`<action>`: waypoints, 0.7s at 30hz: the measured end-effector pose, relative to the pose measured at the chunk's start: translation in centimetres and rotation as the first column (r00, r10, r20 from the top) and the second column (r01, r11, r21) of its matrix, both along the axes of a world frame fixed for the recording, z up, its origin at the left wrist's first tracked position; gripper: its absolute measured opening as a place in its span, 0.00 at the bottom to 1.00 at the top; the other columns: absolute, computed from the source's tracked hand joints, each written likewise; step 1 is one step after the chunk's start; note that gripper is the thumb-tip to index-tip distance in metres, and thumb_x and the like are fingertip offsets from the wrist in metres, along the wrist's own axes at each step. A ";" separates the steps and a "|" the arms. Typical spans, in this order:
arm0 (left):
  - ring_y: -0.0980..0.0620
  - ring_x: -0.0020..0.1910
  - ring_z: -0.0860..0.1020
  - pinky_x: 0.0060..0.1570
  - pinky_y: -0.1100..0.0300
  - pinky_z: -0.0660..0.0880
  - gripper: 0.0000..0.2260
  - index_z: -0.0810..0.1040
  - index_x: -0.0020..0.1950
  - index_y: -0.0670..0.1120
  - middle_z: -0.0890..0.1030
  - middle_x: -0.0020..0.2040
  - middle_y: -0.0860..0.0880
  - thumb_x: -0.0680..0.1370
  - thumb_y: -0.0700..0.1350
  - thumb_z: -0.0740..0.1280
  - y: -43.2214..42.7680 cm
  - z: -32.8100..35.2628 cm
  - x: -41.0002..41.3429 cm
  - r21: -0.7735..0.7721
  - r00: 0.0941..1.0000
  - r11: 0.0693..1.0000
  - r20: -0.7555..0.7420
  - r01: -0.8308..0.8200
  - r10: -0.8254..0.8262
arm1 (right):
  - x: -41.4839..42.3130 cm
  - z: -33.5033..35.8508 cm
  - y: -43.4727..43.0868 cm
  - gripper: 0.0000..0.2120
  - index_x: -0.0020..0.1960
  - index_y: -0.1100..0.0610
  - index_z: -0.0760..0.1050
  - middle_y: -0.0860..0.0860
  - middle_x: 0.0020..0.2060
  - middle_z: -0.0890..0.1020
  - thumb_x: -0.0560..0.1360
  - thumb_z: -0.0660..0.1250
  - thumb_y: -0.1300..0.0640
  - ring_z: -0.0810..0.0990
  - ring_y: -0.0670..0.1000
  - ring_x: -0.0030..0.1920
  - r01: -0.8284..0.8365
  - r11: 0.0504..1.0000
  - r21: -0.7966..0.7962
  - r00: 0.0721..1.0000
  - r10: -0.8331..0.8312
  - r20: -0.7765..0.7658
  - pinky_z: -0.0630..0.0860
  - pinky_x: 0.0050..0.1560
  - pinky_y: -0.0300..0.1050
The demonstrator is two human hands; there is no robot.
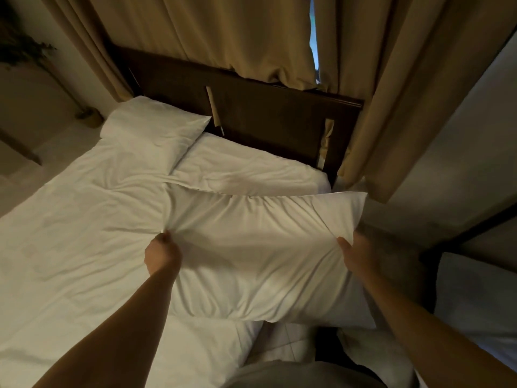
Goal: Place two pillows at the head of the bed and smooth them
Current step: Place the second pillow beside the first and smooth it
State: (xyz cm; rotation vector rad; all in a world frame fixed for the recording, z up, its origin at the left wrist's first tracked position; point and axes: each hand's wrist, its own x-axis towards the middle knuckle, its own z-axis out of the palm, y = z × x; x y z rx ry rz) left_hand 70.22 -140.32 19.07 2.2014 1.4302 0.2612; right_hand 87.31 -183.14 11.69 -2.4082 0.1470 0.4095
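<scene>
I hold a white pillow (pixel 260 253) with both hands above the near right part of the bed (pixel 70 247). My left hand (pixel 162 254) pinches its left edge. My right hand (pixel 359 257) grips its right edge near the top corner. A second white pillow (pixel 151 130) lies at the head of the bed on the left, against the dark wooden headboard (pixel 265 116). The spot beside it, under the headboard's right half, shows only white sheet (pixel 246 166).
Beige curtains (pixel 251 32) hang behind the headboard, with a thin gap of daylight. A second bed with white bedding (pixel 475 301) stands at the right, across a narrow tiled aisle. A wall shelf with a dried plant (pixel 25 51) is at the left.
</scene>
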 end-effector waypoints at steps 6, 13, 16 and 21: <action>0.32 0.55 0.79 0.54 0.46 0.73 0.18 0.81 0.52 0.40 0.82 0.54 0.34 0.84 0.49 0.55 -0.7 -1.1 7.3 -0.023 0.993 0.993 0.001 -0.116 0.116 | 9.6 -0.9 0.6 0.26 0.66 0.67 0.74 0.67 0.64 0.77 0.80 0.65 0.46 0.75 0.67 0.65 -0.085 0.996 0.010 0.996 0.085 -0.001 0.71 0.65 0.56; 0.32 0.55 0.78 0.54 0.46 0.72 0.17 0.80 0.50 0.40 0.81 0.53 0.34 0.84 0.48 0.55 -0.8 -1.5 15.2 -0.030 0.983 0.982 0.003 -0.184 0.184 | 19.3 -1.8 1.4 0.26 0.66 0.67 0.74 0.67 0.63 0.78 0.80 0.66 0.46 0.77 0.67 0.64 -0.129 0.992 0.000 0.989 0.129 -0.066 0.72 0.65 0.57; 0.32 0.54 0.79 0.53 0.46 0.72 0.18 0.80 0.50 0.39 0.82 0.52 0.34 0.84 0.48 0.55 0.5 -2.0 18.7 -0.028 0.984 0.983 -0.003 -0.180 0.180 | 21.9 -3.0 2.6 0.28 0.69 0.66 0.72 0.67 0.65 0.77 0.79 0.66 0.45 0.75 0.67 0.66 -0.098 0.995 0.032 0.989 0.101 -0.107 0.70 0.69 0.60; 0.32 0.55 0.79 0.55 0.46 0.73 0.18 0.80 0.50 0.38 0.82 0.52 0.33 0.84 0.47 0.55 5.2 -3.7 25.4 -0.003 0.991 0.991 -0.018 -0.136 0.136 | 25.7 -4.2 6.4 0.28 0.70 0.65 0.71 0.65 0.65 0.77 0.80 0.65 0.45 0.76 0.66 0.65 -0.054 0.997 0.059 0.991 0.060 -0.121 0.72 0.67 0.59</action>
